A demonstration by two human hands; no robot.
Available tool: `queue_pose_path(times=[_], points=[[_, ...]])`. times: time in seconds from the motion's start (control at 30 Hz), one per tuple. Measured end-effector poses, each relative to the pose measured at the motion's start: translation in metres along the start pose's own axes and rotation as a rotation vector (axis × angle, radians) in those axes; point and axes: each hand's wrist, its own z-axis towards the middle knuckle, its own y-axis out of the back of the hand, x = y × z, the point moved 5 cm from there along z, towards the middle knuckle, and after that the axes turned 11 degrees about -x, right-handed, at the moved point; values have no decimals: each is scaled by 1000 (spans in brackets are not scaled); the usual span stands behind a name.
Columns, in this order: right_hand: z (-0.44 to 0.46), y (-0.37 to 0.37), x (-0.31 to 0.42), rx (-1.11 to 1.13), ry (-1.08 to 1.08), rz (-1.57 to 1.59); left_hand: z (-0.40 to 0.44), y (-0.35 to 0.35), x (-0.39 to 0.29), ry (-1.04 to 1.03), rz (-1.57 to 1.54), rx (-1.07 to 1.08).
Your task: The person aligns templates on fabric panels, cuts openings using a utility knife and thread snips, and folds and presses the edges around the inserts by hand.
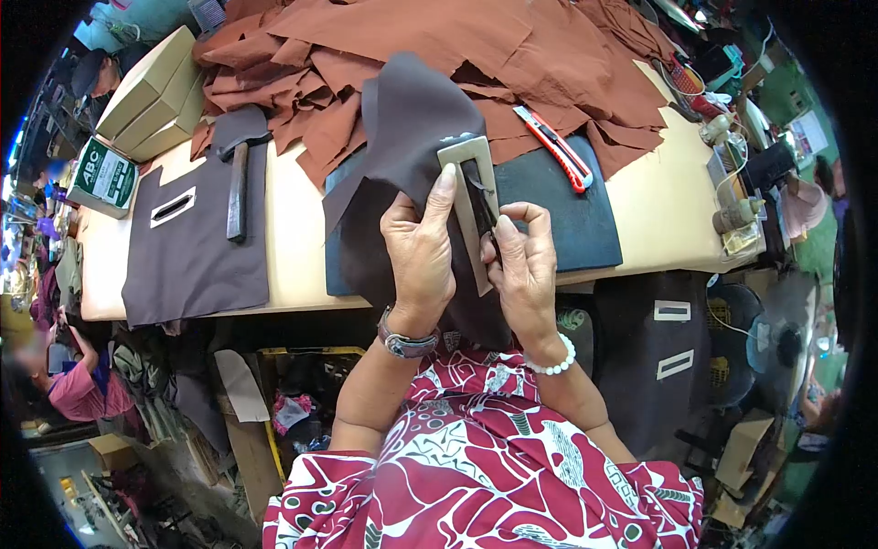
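Note:
A dark brown sheet of leather-like material (416, 114) is held up over the table's near edge. A beige rectangular frame with a long slot (464, 154) lies against it. My left hand (419, 261) grips the sheet and frame from the left, thumb pressed on the frame's edge. At the slot's right side, my right hand (523, 270) is closed in a pinch on dark material at the opening; its exact edge is partly hidden by the fingers. A dark blue-green board (567, 233) lies beneath, bearing a red and white utility knife (556, 151).
Left on the table (302, 238) lies another dark panel (197, 261) with a slotted frame and a hammer (238, 188). Reddish-brown cloth (393, 37) is heaped behind. Boxes (151, 91) stand at left. A dark panel with two pale frames (640, 366) hangs at lower right.

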Motion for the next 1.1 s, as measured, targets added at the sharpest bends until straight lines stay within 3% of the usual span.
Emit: queue_pose_path(times=[0.23,0.43,0.53,1.1], points=[[-2,-3,-1,-25,88,-10,-1,5,4,-47,8,17],[-8,6,9,-170,640,-549,5,11,3,19,-15,-13],[-6,5,12,-178,722,-598,2,12,5,62,-8,-10],[2,6,6,-159,762,-489,-5,5,11,118,-53,-23]])
